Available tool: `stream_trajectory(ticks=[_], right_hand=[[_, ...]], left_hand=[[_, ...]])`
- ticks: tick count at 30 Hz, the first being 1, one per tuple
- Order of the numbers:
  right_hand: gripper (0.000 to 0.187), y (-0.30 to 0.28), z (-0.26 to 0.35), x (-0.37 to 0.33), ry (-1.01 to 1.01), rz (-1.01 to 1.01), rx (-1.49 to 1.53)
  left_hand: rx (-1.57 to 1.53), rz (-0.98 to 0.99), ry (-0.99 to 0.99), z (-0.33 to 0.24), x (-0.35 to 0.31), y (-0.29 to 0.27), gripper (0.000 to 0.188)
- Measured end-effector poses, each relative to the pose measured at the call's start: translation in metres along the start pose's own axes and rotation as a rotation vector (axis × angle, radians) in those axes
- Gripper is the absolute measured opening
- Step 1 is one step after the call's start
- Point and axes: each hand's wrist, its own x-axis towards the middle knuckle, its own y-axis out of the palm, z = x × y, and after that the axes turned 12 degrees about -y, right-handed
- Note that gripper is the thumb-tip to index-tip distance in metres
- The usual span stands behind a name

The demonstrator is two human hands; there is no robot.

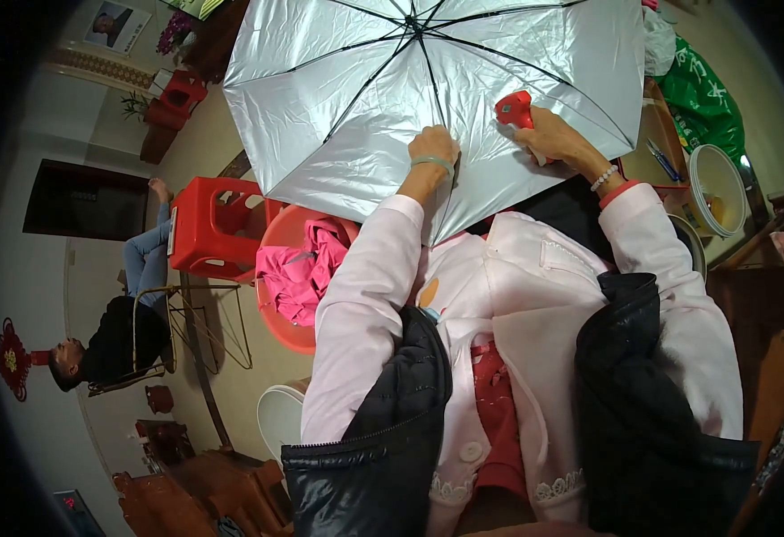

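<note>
Umbrella (374,121) is clutched by left hand (431,150) while right hand (551,136) grasps red object (514,109), left of lettered green bag (711,109).

Gaps between black ribs (368,89) over umbrella (347,161); white bucket (712,172) obstructs right.

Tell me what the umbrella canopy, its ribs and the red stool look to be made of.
Umbrella canopy: likely thin coated fabric, with a silvery sheen and fine creases.
Ribs: probably dark-finished metal, judging by their slim, straight lines, though fibreglass is possible.
Red stool: apparently moulded plastic, given its glossy, evenly coloured surface and rounded cut-outs.
</note>
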Motion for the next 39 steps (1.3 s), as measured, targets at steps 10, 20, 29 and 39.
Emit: stream_trajectory(ticks=[10,20,29,39], right_hand=[[0.031,-0.002,-0.006,0.000,0.036,-0.033,-0.049],[0.035,-0.001,-0.013,0.005,-0.008,-0.067,-0.069],[0.020,0.046,0.032,0.010,0.051,0.097,0.583],[0.021,0.092,0.036,0.050,0.407,-0.039,1.039]], left_hand=[[0.085,0.021,0.003,0.026,0.010,-0.003,0.021],[-0.077,0.023,-0.134,0.043,0.021,-0.006,0.021],[-0.451,0.250,-0.187,0.063,0.047,0.020,0.021],[-1.114,0.420,-0.504,0.052,0.006,0.010,0.019]])
